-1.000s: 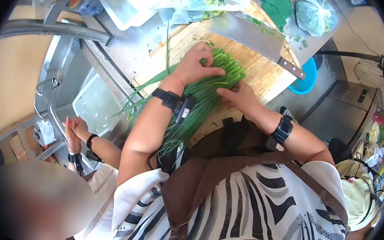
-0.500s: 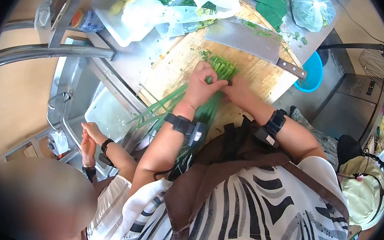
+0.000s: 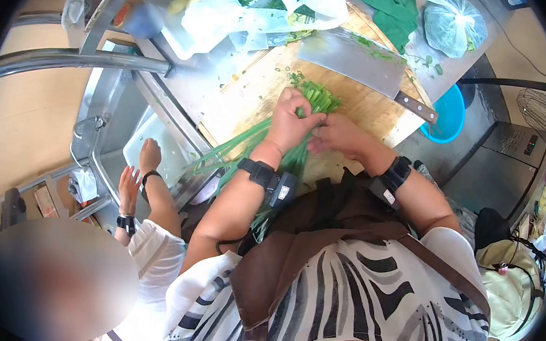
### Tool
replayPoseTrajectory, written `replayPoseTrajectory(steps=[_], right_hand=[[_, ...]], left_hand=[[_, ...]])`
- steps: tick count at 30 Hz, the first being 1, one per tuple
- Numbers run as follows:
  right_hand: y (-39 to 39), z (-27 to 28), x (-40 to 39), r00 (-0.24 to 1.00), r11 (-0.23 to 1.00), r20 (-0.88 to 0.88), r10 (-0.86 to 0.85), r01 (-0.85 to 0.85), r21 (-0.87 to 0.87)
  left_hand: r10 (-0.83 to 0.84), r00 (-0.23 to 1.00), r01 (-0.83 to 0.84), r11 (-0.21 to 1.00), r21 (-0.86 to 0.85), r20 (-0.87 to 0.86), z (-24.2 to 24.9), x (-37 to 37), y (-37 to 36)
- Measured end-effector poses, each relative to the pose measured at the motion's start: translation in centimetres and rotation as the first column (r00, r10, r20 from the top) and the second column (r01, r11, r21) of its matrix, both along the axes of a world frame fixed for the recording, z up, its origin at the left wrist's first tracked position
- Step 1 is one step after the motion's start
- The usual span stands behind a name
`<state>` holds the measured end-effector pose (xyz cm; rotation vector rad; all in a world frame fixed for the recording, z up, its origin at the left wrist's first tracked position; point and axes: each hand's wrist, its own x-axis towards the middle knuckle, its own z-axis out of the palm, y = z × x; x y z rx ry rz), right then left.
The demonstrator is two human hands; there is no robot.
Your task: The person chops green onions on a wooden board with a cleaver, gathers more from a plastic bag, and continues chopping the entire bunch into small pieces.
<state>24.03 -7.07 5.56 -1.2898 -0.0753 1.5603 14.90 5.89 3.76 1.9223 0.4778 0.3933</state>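
Note:
My left hand (image 3: 288,117) is wrapped round a bunch of green onions (image 3: 321,97), its thumb across the front. The cut ends point away from me over a wooden cutting board (image 3: 253,98); the long leaves trail toward my body and to the left. Close against the bunch, my right hand (image 3: 340,135) has its fingers curled in a pinch on the stems beside the left thumb. Chopped green bits lie just beyond the cut ends. A cleaver (image 3: 358,65) with a wooden handle rests flat on the board's far side.
A plastic bag (image 3: 311,7) and a white tray (image 3: 180,44) with potatoes stand beyond the board. A green cloth (image 3: 388,13) and a tied bag (image 3: 454,28) lie at far right. A blue basin (image 3: 447,117) is below. At left, another person's hands (image 3: 149,155) are over a sink (image 3: 104,151).
My right hand has shifted slightly, its fingers now further under the stems. The other person's hands have moved apart over the sink. The whole view has tilted a little.

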Motion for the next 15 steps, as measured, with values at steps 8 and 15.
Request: replayPoseTrajectory(steps=[8,15], right_hand=[[-1.4,-5.4,0.9,0.199,0.851,0.906,0.373,-0.462,-0.249],[-0.9,0.5,4.0,0.582,0.778,0.534,0.614,-0.560,-0.285]], left_hand=[[-0.067,0.998,0.067,0.974,0.219,-0.005,0.3,0.1,-1.5],[-0.057,0.998,0.056,0.937,0.346,-0.006,0.3,0.3,-2.3]])
